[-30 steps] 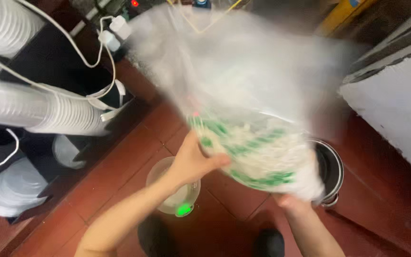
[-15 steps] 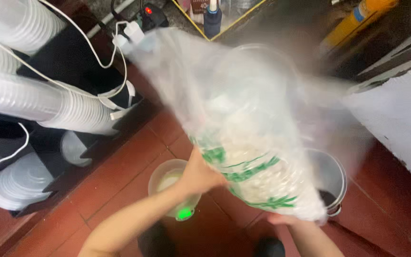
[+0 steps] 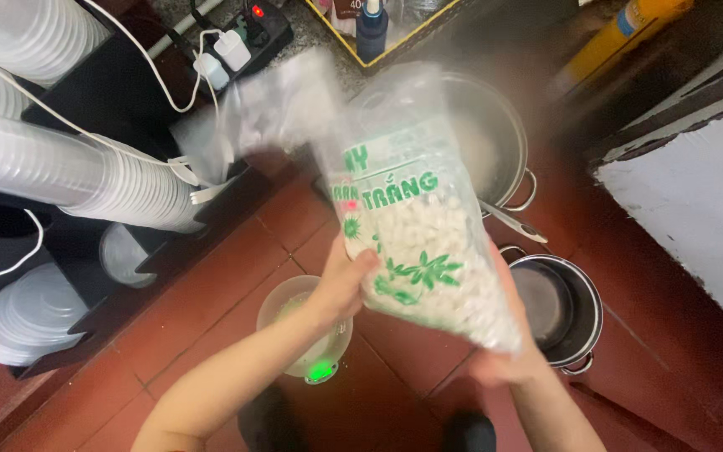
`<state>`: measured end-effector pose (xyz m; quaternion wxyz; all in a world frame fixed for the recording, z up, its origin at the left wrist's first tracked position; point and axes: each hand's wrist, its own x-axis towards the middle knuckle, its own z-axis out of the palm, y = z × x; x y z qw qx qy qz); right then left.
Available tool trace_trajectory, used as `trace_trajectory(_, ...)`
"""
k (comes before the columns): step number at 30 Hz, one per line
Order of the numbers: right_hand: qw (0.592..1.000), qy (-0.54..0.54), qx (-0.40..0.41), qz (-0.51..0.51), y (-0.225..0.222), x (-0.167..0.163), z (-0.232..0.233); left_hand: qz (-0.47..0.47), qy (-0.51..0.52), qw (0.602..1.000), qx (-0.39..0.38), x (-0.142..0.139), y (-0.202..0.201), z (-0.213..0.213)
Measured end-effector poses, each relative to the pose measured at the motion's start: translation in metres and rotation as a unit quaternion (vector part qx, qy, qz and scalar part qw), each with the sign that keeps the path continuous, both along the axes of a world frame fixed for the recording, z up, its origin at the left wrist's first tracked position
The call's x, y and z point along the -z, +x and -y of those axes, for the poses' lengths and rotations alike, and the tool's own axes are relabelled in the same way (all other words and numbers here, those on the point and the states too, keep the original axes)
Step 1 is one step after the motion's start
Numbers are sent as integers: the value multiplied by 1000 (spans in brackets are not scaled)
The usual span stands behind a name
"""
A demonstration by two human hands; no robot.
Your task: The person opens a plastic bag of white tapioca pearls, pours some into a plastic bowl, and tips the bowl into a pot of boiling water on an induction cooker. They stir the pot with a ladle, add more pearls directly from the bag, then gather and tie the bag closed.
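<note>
While both hands hold the clear bag of white pellets (image 3: 428,251) up over the red tile floor (image 3: 236,276), nothing has left it (its top looks blurred). The left hand (image 3: 340,285) clasps its near-left edge; the right hand (image 3: 504,356) cups the bottom. A large pot (image 3: 504,151) stands beyond, a smaller pot (image 3: 558,305) to the right, a small bowl (image 3: 294,310) below.

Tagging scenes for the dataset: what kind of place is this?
Likely the back area of a drink or food shop. Long sleeves of stacked plastic cups lie on a dark rack, steel pots stand on a red tiled floor, and both hands hold a clear bag of small white pellets.
</note>
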<state>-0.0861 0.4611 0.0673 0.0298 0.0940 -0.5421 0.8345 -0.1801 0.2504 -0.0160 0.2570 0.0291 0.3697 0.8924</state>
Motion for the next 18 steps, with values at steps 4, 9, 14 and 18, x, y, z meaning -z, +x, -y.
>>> trace_trajectory(4,985,-97,-135,56,0,-20,-20,-85,-124,989,0,-23,-14,10)
trace_trajectory(9,992,10,-88,92,-11,34,-38,-232,-312,921,4,-103,-5,14)
trace_trajectory(14,997,38,-61,33,11,94,-43,-469,-445,759,71,-158,-6,4)
trace_trajectory(18,996,80,25,20,17,104,-39,-195,-472,853,105,-158,-18,-4)
